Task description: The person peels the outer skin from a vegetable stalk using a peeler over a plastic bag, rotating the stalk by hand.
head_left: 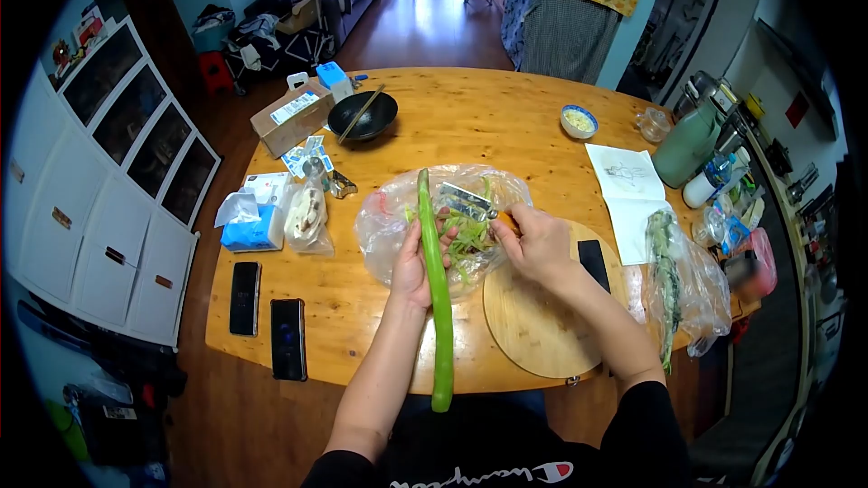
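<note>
A long green peeled stalk [437, 307] lies lengthwise across my left hand [416, 264], whose fingers curl around it near its upper part. My right hand [538, 244] grips the orange handle of a metal peeler [467, 199]; its blade is just right of the stalk, over the peelings. Below both hands is a clear plastic bag [384, 217] spread on the table, with green peelings [472, 237] on it. Partly under my right forearm rests a round wooden board [533, 325] with a dark-handled object [593, 267] on it.
On the wooden table [470, 108] are a black bowl [363, 117] with chopsticks, a cardboard box [291, 117], tissues [253, 228], two phones [288, 339], a small bowl [579, 122], an open notebook [624, 199], a green bottle [689, 149] and a bagged vegetable [665, 271].
</note>
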Demonstrator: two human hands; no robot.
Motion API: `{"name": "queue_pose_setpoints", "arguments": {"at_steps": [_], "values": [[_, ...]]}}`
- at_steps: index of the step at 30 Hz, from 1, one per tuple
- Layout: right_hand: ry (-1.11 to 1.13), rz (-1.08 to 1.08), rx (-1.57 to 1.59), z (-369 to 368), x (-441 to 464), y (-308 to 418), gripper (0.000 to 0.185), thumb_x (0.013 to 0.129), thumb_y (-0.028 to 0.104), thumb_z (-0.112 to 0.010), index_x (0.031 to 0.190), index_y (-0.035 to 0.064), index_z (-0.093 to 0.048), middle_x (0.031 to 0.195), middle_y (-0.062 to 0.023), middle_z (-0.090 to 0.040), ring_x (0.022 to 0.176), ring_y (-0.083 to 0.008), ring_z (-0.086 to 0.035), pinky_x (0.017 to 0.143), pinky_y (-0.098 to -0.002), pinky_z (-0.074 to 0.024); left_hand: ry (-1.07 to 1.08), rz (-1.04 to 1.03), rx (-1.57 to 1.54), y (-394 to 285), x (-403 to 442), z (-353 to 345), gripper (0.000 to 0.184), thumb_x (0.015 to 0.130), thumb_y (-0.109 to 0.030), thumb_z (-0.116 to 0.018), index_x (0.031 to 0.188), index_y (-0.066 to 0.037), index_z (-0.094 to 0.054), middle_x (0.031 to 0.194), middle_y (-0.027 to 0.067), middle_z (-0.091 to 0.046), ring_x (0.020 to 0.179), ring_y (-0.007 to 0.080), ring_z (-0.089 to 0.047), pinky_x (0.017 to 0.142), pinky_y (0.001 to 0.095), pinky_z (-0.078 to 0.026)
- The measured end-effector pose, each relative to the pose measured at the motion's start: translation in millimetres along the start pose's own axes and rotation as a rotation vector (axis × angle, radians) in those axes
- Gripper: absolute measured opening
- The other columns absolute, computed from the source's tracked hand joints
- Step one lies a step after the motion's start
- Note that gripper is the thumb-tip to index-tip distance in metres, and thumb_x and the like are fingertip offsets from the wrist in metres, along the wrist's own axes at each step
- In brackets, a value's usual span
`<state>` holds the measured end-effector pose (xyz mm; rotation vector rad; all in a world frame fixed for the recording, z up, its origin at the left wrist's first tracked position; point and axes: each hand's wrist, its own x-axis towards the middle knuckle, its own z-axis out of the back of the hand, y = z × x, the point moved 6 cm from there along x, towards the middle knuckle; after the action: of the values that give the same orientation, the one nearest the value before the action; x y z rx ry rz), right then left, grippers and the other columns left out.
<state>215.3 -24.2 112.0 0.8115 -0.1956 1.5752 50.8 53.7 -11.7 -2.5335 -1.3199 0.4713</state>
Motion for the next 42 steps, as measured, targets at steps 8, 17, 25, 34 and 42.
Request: {"name": "queue_pose_setpoints", "arguments": {"at_steps": [8,17,25,34,42], "values": [[-0.036,-0.010,0.045,7.7,9.8,-0.2,0.025,0.091,0.031,-0.071,0.084,0.0094,-0.062,0.070,-0.0125,-0.066,0.062,-0.0323,-0.066,0.052,-0.0415,-0.0485,0.040,-0.031,-0.049,-4.4,-3.6,-11.9,0.040,0.108,-0.033,-0.045,0.136,-0.006,-0.051,0.134,0.0079,-0.061,0.109,0.0215,-0.066,0.052,0.0227,-0.057],[-0.014,-0.032,0.074,-0.4,9.1,11.2,0.024,0.091,0.031,-0.071,0.084,0.0094,-0.062,0.068,-0.0128,-0.066,0.061,-0.0328,-0.065,0.051,-0.0423,-0.0480,0.075,0.073,-0.095,5.5,2.4,-9.3,0.038,0.109,-0.035,-0.043,0.131,-0.006,-0.053,0.118,0.0166,-0.065,0.101,0.0233,-0.071,0.048,0.0211,-0.057],[-0.060,-0.024,0.034,22.4,17.1,6.0,0.026,0.092,0.031,-0.069,0.082,0.0084,-0.059,0.065,-0.0122,-0.061,0.058,-0.0337,-0.062,0.050,-0.0428,-0.0461,0.025,0.064,-0.093,5.6,4.1,-0.4,0.036,0.107,-0.036,-0.046,0.121,-0.006,-0.058,0.116,0.0152,-0.066,0.102,0.0265,-0.071,0.057,0.0262,-0.060],[0.294,0.401,0.065,-9.1,-26.1,44.0,0.030,0.089,0.029,-0.070,0.074,0.0102,-0.052,0.059,-0.0075,-0.054,0.052,-0.0290,-0.058,0.048,-0.0409,-0.0446,0.016,0.215,-0.124,14.2,3.8,8.9,0.035,0.104,-0.041,-0.054,0.100,-0.006,-0.057,0.085,0.0044,-0.058,0.072,0.0161,-0.061,0.060,0.0283,-0.053],[0.191,0.373,0.021,-16.9,-9.0,32.7,0.031,0.090,0.031,-0.070,0.071,0.0118,-0.053,0.056,-0.0074,-0.056,0.050,-0.0284,-0.058,0.045,-0.0409,-0.0437,-0.037,0.135,-0.280,19.9,3.0,9.0,0.032,0.104,-0.035,-0.055,0.107,-0.004,-0.061,0.090,0.0080,-0.065,0.083,0.0216,-0.065,0.073,0.0358,-0.057]]}}
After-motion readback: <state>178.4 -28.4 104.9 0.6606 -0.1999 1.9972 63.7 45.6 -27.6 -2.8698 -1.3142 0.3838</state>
